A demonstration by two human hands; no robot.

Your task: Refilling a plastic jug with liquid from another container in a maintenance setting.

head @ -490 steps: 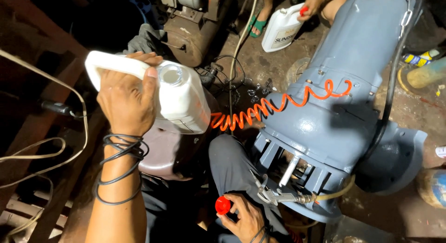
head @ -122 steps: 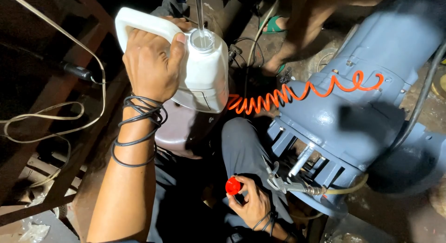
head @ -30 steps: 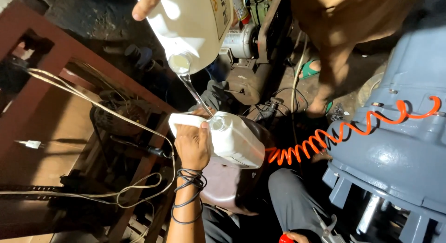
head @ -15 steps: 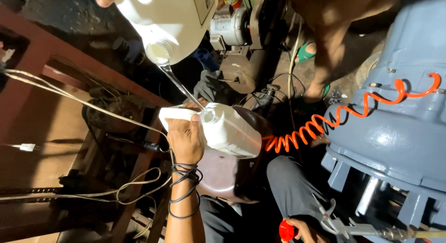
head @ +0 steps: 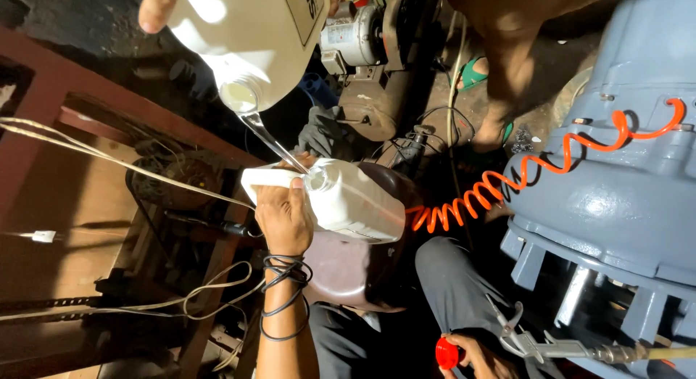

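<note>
While the clear liquid ran between the two jugs, the scene read like this:

Left hand: left hand (head: 284, 218) was clenched on the handle of a small white plastic jug (head: 341, 201), thumb up near the neck. Dark cords were looped round that wrist.

Small jug: held in the air, tilted, its open mouth facing up-left, just in front of a rounded dark maroon metal housing (head: 351, 266). It sat left of centre, above the person's lap.

Large jug: a big white plastic canister (head: 243, 42) was tipped mouth-down at top left, above the small jug and not touching it. Another person's fingers (head: 156, 7) gripped its upper left edge.

Stream: a thin clear stream of liquid (head: 272, 139) fell from the canister mouth down to the small jug's opening.

Right hand: right hand (head: 478, 359) was at the bottom edge, fingers closed round a small red round cap (head: 446, 353). Partly cut off by the frame.

Air tool: a metal blow gun with trigger lever (head: 533, 343) lay just beside the right hand; whether they touched, I could not tell.

Hose: an orange coiled plastic hose (head: 507, 179) ran from beside the small jug across a large grey-blue cast motor body (head: 623, 198) on the right.

Left side: a reddish-brown wooden frame (head: 65, 205) with pale loose cables draped over it.

Background: another person's bare leg (head: 511, 74) stood at top centre-right.
</note>
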